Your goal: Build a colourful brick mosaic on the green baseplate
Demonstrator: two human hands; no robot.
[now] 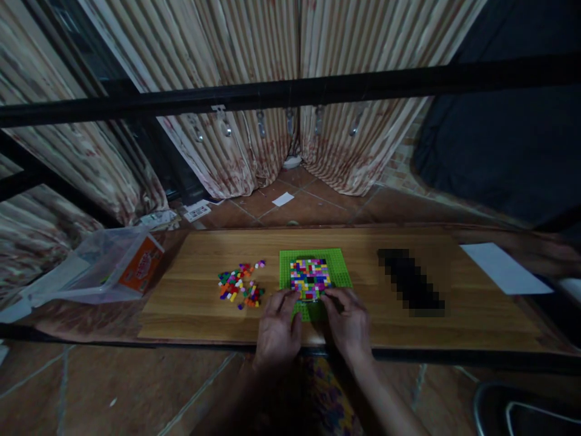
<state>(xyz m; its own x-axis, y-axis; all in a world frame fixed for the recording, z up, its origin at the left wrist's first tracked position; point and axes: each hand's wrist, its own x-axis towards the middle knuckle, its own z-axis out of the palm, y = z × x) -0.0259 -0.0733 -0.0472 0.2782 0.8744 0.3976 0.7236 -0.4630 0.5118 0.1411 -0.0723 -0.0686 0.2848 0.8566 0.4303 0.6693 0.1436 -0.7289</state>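
Observation:
A green studded baseplate (340, 266) lies on the wooden board in front of me. On it sits a square panel of small building bricks (310, 275) in many colours, with a dark spot near its middle. My left hand (278, 327) has its fingers bent at the panel's near left corner, the thumb pointing inward. At the near right corner, the fingers of my right hand (350, 321) are closed in the same way. A thin shiny edge runs along the panel's near side between the fingertips. The hands partly cover the baseplate's near edge.
Left of the baseplate lies a loose pile of coloured bricks (240, 286). A clear plastic box (106, 260) with an orange label stands farther left. To the right are a blurred-out dark object (411, 283) and a white sheet (506, 268). A dark bar (290, 94) crosses beyond the board.

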